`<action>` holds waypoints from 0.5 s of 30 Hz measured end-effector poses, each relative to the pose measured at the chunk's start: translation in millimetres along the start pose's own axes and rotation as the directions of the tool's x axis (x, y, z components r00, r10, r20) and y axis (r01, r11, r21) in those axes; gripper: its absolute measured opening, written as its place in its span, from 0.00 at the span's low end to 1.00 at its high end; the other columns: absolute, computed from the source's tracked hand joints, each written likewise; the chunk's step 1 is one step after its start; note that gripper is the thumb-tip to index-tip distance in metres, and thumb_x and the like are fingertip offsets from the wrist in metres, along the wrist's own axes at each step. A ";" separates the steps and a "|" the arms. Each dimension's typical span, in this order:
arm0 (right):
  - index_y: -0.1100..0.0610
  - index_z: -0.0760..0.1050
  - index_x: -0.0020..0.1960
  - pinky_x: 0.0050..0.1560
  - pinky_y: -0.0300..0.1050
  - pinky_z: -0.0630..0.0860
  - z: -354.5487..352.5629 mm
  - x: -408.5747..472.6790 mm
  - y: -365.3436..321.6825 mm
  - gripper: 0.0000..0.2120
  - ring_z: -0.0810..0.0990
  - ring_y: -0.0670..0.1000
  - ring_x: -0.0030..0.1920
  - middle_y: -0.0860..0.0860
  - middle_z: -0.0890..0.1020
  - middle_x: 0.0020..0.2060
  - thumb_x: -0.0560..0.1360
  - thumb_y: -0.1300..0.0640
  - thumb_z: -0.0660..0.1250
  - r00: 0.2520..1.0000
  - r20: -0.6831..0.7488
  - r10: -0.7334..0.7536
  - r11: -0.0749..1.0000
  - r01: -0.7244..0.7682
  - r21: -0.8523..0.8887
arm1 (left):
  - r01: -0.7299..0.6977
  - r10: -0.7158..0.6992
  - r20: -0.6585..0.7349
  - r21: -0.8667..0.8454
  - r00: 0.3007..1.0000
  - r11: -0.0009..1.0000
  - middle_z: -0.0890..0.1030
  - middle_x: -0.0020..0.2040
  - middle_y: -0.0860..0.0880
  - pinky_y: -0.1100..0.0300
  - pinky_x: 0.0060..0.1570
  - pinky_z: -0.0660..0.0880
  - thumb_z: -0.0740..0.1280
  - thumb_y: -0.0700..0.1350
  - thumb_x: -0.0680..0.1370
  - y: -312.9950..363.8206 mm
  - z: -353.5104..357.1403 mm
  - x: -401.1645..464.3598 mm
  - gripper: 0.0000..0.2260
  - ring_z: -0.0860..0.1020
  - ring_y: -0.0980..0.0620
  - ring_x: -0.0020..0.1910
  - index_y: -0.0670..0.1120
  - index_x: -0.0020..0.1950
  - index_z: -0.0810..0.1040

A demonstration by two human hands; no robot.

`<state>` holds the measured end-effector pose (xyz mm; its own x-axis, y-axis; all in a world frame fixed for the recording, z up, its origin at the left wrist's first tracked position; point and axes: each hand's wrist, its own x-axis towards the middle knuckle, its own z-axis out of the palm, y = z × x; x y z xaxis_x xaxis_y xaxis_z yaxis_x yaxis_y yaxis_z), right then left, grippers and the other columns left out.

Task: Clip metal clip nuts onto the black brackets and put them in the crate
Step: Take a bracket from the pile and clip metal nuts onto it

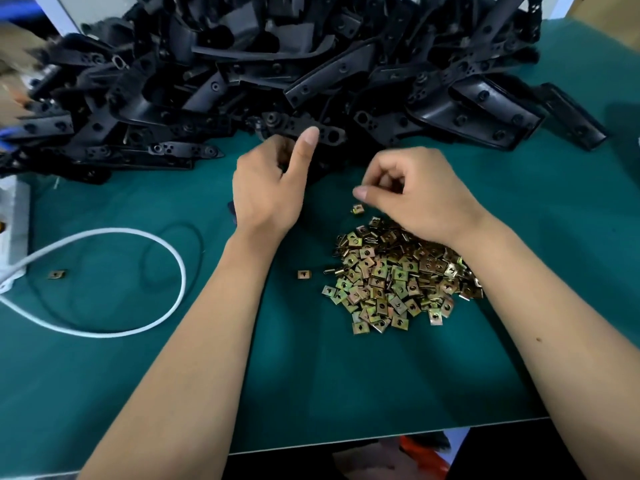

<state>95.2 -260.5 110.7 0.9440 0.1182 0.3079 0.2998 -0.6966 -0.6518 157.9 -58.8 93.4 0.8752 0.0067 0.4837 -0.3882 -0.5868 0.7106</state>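
- My left hand (266, 188) grips one black bracket (304, 128) at the near edge of the pile: my thumb lies extended along its face and the other fingers curl underneath, out of sight.
- The held bracket's rounded end with a large hole juts out just right of my thumb tip.
- My right hand (412, 195) is curled, fingers folded toward the palm, thumb stretched left. Whether anything is pinched inside those fingers, I cannot tell.
- One loose clip nut (357, 209) lies on the green mat (346, 375) just below my right thumb tip, apart from it.
- The heap of clip nuts (391, 275) sits under and just behind my right wrist, toward my body.
- A single stray nut (303, 274) lies left of that heap, beside my left forearm; another nut (57, 274) lies far to the left.
- The pile of black brackets (277, 64) spreads beyond both sets of fingertips, across the far side of the mat.
- A white cable (166, 247) loops well left of my left forearm, running to a white power strip (14, 230).
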 end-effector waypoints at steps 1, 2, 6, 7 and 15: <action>0.51 0.84 0.42 0.41 0.43 0.77 2.0 -1.0 -5.7 0.07 0.81 0.45 0.36 0.45 0.84 0.34 0.76 0.50 0.76 0.997 0.068 -0.035 0.999 0.037 -0.024 | 0.022 -0.024 -0.044 -0.035 0.999 0.999 0.72 0.27 0.66 0.67 0.30 0.62 0.59 0.68 0.79 0.1 -1.4 1.1 0.24 0.70 0.63 0.28 0.54 0.31 0.63; 0.50 0.84 0.41 0.43 0.43 0.77 4.9 -2.8 -13.1 0.08 0.82 0.44 0.37 0.43 0.83 0.34 0.75 0.48 0.76 0.987 0.135 -0.086 0.995 0.092 -0.038 | 0.037 -0.044 -0.081 -0.082 0.996 0.996 0.72 0.26 0.65 0.67 0.30 0.62 0.60 0.68 0.79 0.7 -2.1 2.2 0.23 0.70 0.63 0.28 0.55 0.31 0.64; 0.46 0.84 0.48 0.53 0.48 0.75 28.6 -8.0 -43.0 0.12 0.77 0.43 0.46 0.41 0.80 0.41 0.72 0.39 0.76 0.890 0.378 -0.254 0.951 0.301 -0.070 | 0.063 -0.097 -0.157 -0.206 0.983 0.977 0.72 0.25 0.64 0.67 0.31 0.62 0.63 0.65 0.78 0.3 -4.4 4.5 0.22 0.68 0.63 0.27 0.55 0.31 0.65; 0.45 0.83 0.50 0.57 0.50 0.75 34.9 -8.5 -47.1 0.13 0.76 0.45 0.49 0.42 0.79 0.43 0.71 0.38 0.76 0.869 0.429 -0.249 0.943 0.318 -0.097 | 0.061 -0.093 -0.157 -0.201 0.983 0.978 0.72 0.25 0.64 0.68 0.31 0.63 0.64 0.65 0.78 0.2 -4.0 4.5 0.21 0.69 0.63 0.27 0.55 0.31 0.66; 0.52 0.82 0.49 0.57 0.51 0.74 38.0 -7.1 -45.7 0.05 0.75 0.45 0.50 0.44 0.78 0.45 0.79 0.51 0.72 0.880 0.420 -0.223 0.949 0.294 -0.113 | 0.071 -0.080 -0.084 -0.103 0.993 0.992 0.78 0.32 0.60 0.62 0.38 0.74 0.71 0.67 0.73 -2.8 -0.6 4.6 0.17 0.76 0.64 0.33 0.55 0.39 0.74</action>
<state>79.9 -202.7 112.0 0.8214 0.5563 0.1255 0.5470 -0.7062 -0.4496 162.8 -56.6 94.0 0.8760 0.1222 0.4665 -0.3524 -0.4982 0.7922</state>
